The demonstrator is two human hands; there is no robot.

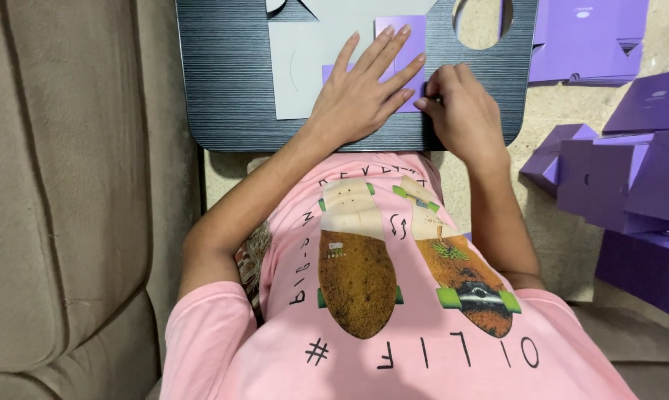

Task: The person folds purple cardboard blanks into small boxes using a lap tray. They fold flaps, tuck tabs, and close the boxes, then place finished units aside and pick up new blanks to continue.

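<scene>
Pressing flat on the work: left hand (364, 92) lies palm down, fingers spread, over a flat cardboard blank (308, 55), grey on the upturned face with purple flaps (403, 41) folded over. Blank rests on a dark grooved lap board (223, 74) in front of the person.

Right hand (460, 111) is curled, fingertips pinching the purple flap's right edge beside the left fingers.

Handling, judged: thin card, light, stiff across panels but creasing readily at score lines; smooth face, likely to slide on the board unless pinned. Best held at flap edges, near a fold.

Both forearms reach forward, left elbow bent outward, right wrist flexed down.

Assembled purple boxes (631, 178) sit on the floor to the right.
</scene>
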